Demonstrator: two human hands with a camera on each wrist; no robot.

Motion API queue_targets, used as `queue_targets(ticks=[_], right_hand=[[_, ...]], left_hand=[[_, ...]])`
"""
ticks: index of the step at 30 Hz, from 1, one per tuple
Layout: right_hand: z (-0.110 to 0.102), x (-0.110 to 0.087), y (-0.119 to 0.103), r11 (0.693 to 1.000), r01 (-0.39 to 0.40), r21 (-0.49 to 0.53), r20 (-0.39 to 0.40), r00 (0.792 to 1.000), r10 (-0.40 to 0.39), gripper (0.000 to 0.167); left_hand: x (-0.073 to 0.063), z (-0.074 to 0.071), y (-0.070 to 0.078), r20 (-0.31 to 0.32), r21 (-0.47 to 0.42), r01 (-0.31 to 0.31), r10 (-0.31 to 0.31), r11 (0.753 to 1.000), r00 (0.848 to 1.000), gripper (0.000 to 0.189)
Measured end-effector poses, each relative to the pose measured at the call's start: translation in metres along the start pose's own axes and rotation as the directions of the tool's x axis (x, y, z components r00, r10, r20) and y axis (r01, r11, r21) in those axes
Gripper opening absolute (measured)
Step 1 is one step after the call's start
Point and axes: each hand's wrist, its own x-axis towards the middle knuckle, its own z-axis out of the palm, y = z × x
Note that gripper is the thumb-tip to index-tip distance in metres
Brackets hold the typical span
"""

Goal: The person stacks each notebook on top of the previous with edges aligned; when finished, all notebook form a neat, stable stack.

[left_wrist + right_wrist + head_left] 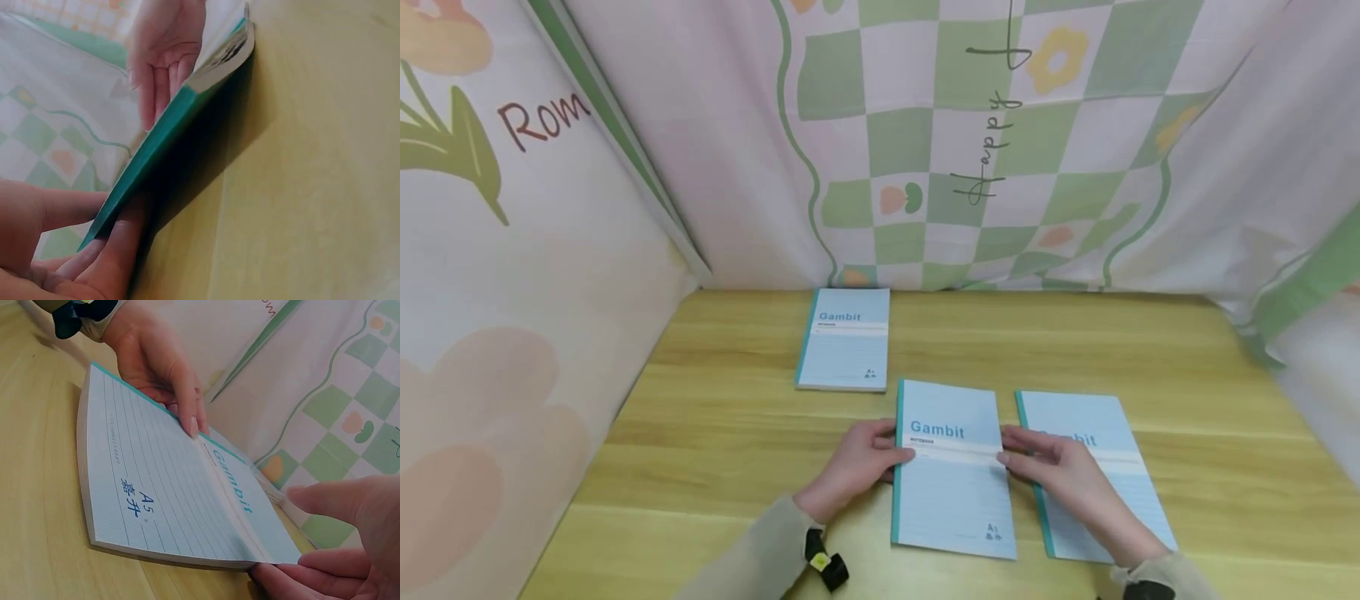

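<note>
A light blue Gambit notebook (953,500) with a teal spine is held a little above the table, tilted, its cover facing up. At its spine, my left hand (862,454) pinches it, thumb on the cover and fingers underneath, as the left wrist view also shows. My right hand (1060,471) is at the opposite edge. In the right wrist view its fingers (331,575) touch beneath that edge, while the thumb stands apart above the cover. Under my right forearm lies a second notebook (1131,500), partly hidden by the hand.
A third matching notebook (846,358), which looks thicker, lies at the back of the wooden table (715,375). A checkered curtain (898,142) hangs along the table's far edge, and a printed cloth (550,275) hangs at the left.
</note>
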Motion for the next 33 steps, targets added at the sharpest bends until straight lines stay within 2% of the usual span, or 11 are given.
queue_targets(ticks=[5, 10, 17, 21, 24, 29, 33], right_hand=[[0.000, 0.003, -0.001, 1.000, -0.018, 0.021, 0.006, 1.000, 0.018, 0.075], [0.002, 0.007, -0.001, 1.000, -0.009, 0.019, 0.005, 1.000, 0.009, 0.081], [0.007, 0.017, -0.002, 0.997, 0.031, 0.070, 0.014, 0.999, -0.032, 0.079], [0.015, 0.027, -0.009, 0.985, 0.077, 0.154, 0.046, 0.995, -0.085, 0.068], [0.021, 0.038, -0.019, 0.975, 0.115, 0.193, 0.027, 0.992, -0.122, 0.060], [0.033, 0.070, -0.041, 0.969, 0.124, 0.213, -0.036, 0.992, -0.119, 0.052], [0.050, 0.101, -0.062, 0.957, 0.120, 0.266, -0.036, 0.993, -0.115, 0.047]], left_hand=[[0.005, 0.000, 0.002, -0.028, 0.024, -0.003, 0.004, 1.000, 1.000, 0.058], [0.014, -0.001, 0.002, -0.043, 0.016, -0.029, 0.029, 0.999, 0.999, 0.052], [0.026, -0.013, 0.011, -0.057, -0.100, -0.065, 0.060, 0.993, 0.997, 0.058], [0.031, -0.028, 0.022, -0.095, -0.152, -0.079, 0.065, 0.985, 0.993, 0.060], [0.035, -0.041, 0.030, -0.132, -0.139, -0.086, 0.068, 0.987, 0.989, 0.058], [0.040, -0.068, 0.037, -0.204, -0.027, -0.094, 0.086, 0.995, 0.975, 0.054], [0.044, -0.095, 0.038, -0.264, 0.058, -0.088, 0.100, 0.994, 0.959, 0.051]])
